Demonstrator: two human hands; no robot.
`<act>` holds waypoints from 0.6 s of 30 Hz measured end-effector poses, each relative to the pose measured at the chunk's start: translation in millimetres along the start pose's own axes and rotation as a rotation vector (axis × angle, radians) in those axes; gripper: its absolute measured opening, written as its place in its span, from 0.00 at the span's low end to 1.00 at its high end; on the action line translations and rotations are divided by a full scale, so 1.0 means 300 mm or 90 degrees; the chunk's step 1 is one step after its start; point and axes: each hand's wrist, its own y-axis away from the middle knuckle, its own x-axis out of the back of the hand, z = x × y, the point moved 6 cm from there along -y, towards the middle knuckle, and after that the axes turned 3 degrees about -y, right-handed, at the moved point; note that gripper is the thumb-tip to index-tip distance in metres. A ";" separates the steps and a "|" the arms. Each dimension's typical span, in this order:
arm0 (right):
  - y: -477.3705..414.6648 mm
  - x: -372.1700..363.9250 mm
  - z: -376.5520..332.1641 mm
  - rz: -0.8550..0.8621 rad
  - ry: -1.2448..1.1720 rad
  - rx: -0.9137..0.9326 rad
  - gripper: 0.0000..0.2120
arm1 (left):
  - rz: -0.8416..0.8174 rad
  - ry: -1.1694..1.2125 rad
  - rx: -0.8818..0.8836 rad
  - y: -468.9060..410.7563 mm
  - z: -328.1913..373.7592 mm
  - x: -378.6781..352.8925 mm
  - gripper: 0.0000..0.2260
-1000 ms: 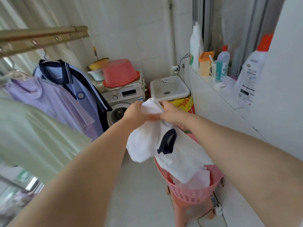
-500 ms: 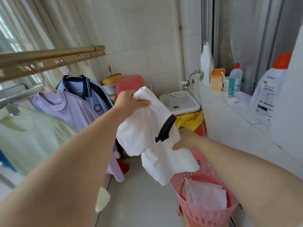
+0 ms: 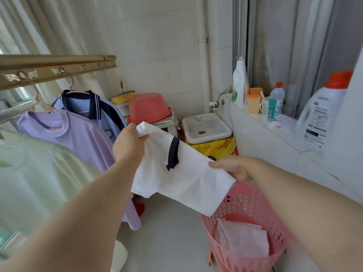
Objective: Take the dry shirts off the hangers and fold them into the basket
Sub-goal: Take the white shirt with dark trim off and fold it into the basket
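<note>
The white shirt (image 3: 182,177), trimmed in navy at one sleeve, is off its hanger and held in the air, stretched between the two hands; the left hand (image 3: 127,142) grips an upper corner with its fingers curled round the cloth, and the right hand (image 3: 235,167) pinches the opposite edge lower down, thumb on top; the shirt's lowest corner hangs just over the near rim of the pink basket (image 3: 255,191), where a folded white garment (image 3: 241,238) already lies.

The fold looks only half made, so the risks lie in finishing it in mid-air; with no surface beneath, the slack middle may sag and the layers slide apart, which would give a crooked bundle; if either pinch loosens, the cloth would probably swing down from the other hand and trail on the floor (image 3: 167,242). The hanging corner could also catch on the basket's perforated wall as the shirt is lowered, tugging the fold open or nudging the basket; how firmly the basket stands I cannot tell. The left forearm passes close beside the lilac shirt (image 3: 74,138) and the pale green shirt (image 3: 29,173) hanging from the rail (image 3: 59,69); a wide sweep of that arm might drag one off its hanger.
</note>
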 end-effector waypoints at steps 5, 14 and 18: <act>-0.050 -0.059 -0.118 0.078 -0.245 0.099 0.16 | -0.145 0.164 -0.286 0.121 0.230 -0.092 0.09; -0.058 -0.050 -0.134 0.207 -0.076 0.070 0.04 | -0.634 0.416 -0.228 0.265 0.244 -0.258 0.08; -0.010 -0.048 -0.140 0.205 -0.171 0.124 0.10 | -0.413 0.573 0.162 0.156 0.053 -0.242 0.13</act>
